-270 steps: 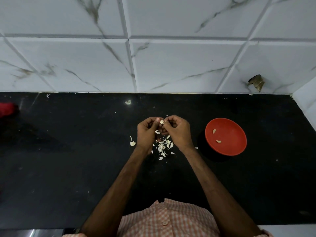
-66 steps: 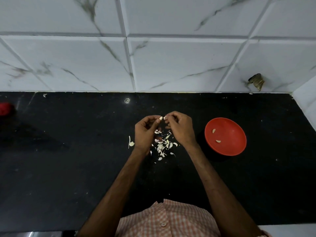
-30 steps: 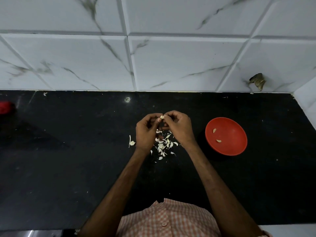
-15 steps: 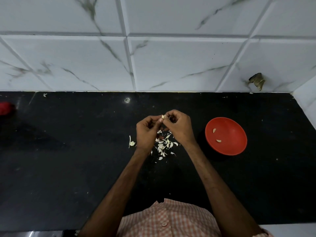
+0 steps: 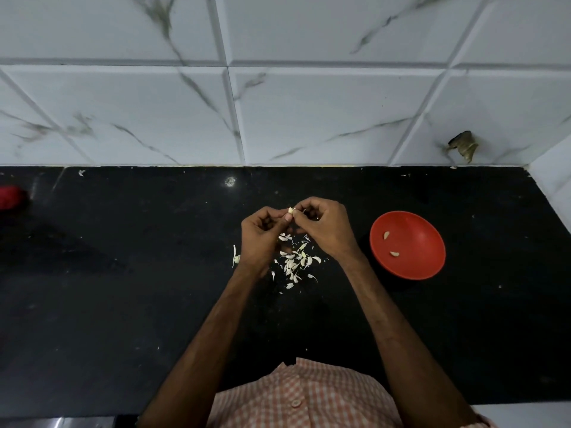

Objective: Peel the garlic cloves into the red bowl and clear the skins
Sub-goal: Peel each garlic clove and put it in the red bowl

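My left hand (image 5: 261, 236) and my right hand (image 5: 327, 228) meet over the black counter (image 5: 123, 288), fingertips together. Between them they pinch a small pale garlic clove (image 5: 290, 210), mostly hidden by the fingers. Below the hands lies a scatter of white garlic skins (image 5: 296, 262). To the right stands the red bowl (image 5: 408, 267), holding two peeled cloves (image 5: 387, 235).
A loose piece of garlic skin (image 5: 235, 259) lies just left of my left wrist. A red object (image 5: 10, 197) sits at the far left edge. White marble tiles (image 5: 278, 103) back the counter, with a brownish fitting (image 5: 463, 146) on the wall at right.
The hands stay in the same place, fingers working at the clove; the fingertips have shifted slightly. The bowl still holds two cloves.
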`<state>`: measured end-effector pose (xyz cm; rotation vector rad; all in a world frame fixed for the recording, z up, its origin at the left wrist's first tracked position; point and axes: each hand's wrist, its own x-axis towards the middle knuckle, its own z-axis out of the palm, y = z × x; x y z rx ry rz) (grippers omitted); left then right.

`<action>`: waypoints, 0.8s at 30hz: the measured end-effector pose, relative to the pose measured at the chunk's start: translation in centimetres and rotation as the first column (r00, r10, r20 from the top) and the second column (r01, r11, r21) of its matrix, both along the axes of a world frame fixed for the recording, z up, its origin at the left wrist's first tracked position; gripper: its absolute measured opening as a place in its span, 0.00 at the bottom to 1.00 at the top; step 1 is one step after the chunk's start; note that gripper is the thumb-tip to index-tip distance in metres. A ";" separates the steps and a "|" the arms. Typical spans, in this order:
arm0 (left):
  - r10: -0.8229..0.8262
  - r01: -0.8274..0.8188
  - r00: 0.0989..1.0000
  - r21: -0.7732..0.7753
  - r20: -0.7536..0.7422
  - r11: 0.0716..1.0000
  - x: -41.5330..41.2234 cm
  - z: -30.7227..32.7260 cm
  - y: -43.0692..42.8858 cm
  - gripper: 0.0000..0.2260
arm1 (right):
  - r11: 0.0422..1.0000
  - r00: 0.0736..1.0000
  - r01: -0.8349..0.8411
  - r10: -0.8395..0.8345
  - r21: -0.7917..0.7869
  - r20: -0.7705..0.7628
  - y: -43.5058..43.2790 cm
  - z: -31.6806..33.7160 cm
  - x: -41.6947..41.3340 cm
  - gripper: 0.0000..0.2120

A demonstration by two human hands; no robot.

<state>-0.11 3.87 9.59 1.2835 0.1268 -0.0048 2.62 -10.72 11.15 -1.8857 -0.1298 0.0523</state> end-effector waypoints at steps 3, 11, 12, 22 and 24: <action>-0.013 0.013 1.000 0.003 -0.010 1.000 0.0 0.1 0.0 0.02 | 1.000 1.000 0.005 -0.005 -0.014 0.013 0.2 -0.1 0.1 0.04; 0.005 -0.003 1.000 0.056 -0.024 0.998 0.0 -0.3 -0.3 0.06 | 0.999 0.999 0.044 -0.044 -0.028 -0.023 0.5 -0.6 0.3 0.05; 0.008 -0.006 1.000 0.068 -0.019 0.998 0.0 -0.4 -0.3 0.07 | 0.999 0.999 0.043 -0.044 -0.028 -0.027 0.5 -0.7 0.3 0.04; 0.043 -0.062 0.997 0.307 0.069 0.950 0.1 -0.6 -0.2 0.07 | 0.997 0.994 0.066 -0.061 0.049 -0.093 0.6 -0.6 0.1 0.03; 0.037 -0.062 0.996 0.330 0.081 0.942 0.2 -0.7 -0.2 0.07 | 0.997 0.994 0.064 -0.059 0.050 -0.097 0.6 -0.4 0.1 0.04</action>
